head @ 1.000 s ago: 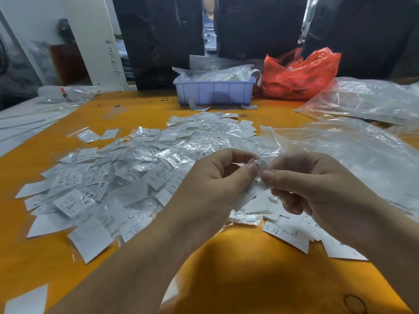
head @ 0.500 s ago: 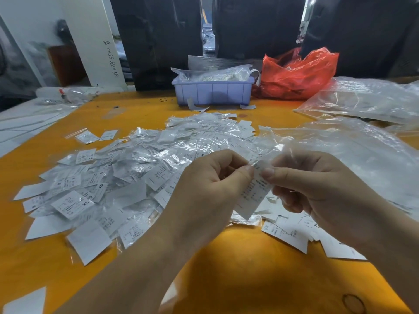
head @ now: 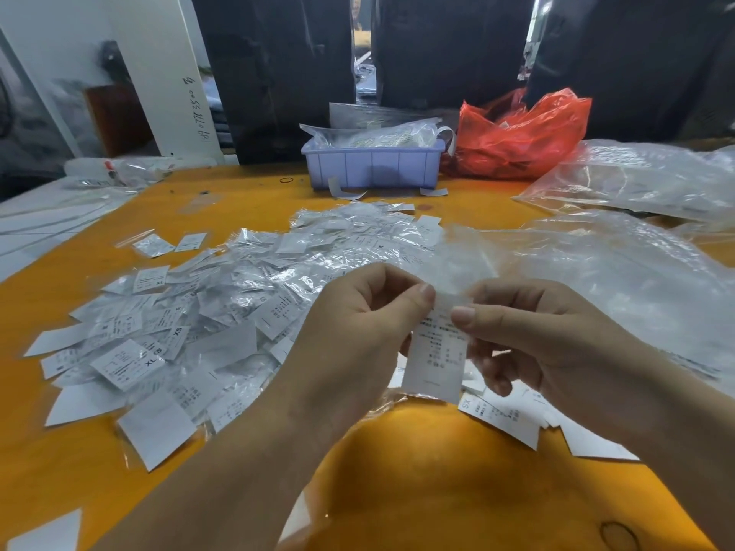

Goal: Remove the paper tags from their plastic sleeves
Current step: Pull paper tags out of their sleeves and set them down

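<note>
Left hand [head: 358, 332]: we see thumb and forefinger pinching the top edge of the paper tag [head: 435, 355], other fingers curled.
Right hand [head: 549, 344]: pinching the same top edge from the other side; whether it has tag or clear sleeve film we cannot tell.
Tag location: held in the air between both hands, hanging down above the orange surface [head: 437, 491].
Handling: we judge it very light and floppy, paper creases easily, film slippery; best to grip at the open top edge.
Pile [head: 191, 312]: sleeved tags heaped left of the hands.
Done stack [head: 513, 419]: bare tags under the right hand.
</note>
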